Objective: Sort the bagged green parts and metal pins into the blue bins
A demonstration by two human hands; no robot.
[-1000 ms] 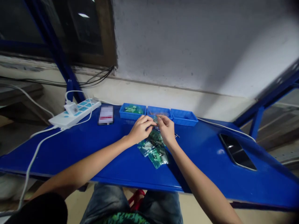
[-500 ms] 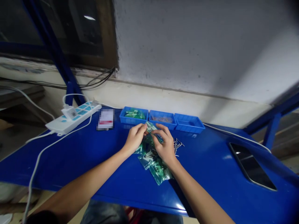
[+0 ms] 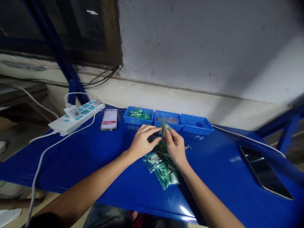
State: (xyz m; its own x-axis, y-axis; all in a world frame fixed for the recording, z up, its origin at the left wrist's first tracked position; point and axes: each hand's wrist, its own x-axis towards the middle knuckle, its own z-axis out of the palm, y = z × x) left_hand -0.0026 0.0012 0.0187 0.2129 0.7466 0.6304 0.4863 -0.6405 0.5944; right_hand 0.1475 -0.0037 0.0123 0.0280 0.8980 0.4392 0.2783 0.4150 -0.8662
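My right hand [image 3: 177,147] pinches a small clear plastic bag [image 3: 164,129] with pale pieces in it, held up in front of the middle blue bin. My left hand [image 3: 143,142] is open, thumb and forefinger apart, the forefinger's tip at the bag's left edge. Beneath the hands lies a pile of filled greenish plastic bags [image 3: 166,174] on the blue table. Thin metal screws [image 3: 187,146] stick out beyond my right hand; my hands hide most of them.
Three blue bins line the back: the left bin [image 3: 138,121] holds green pieces, the middle bin [image 3: 180,126] brownish pieces, then the right bin [image 3: 198,128]. A power strip [image 3: 64,125] with a white cable and a blurred card [image 3: 109,119] are left; a phone [image 3: 266,172] lies right.
The small bag, between both hands earlier, is now in my right hand's pinch, a little farther right. My left hand's fingers have spread. The view has also shifted.
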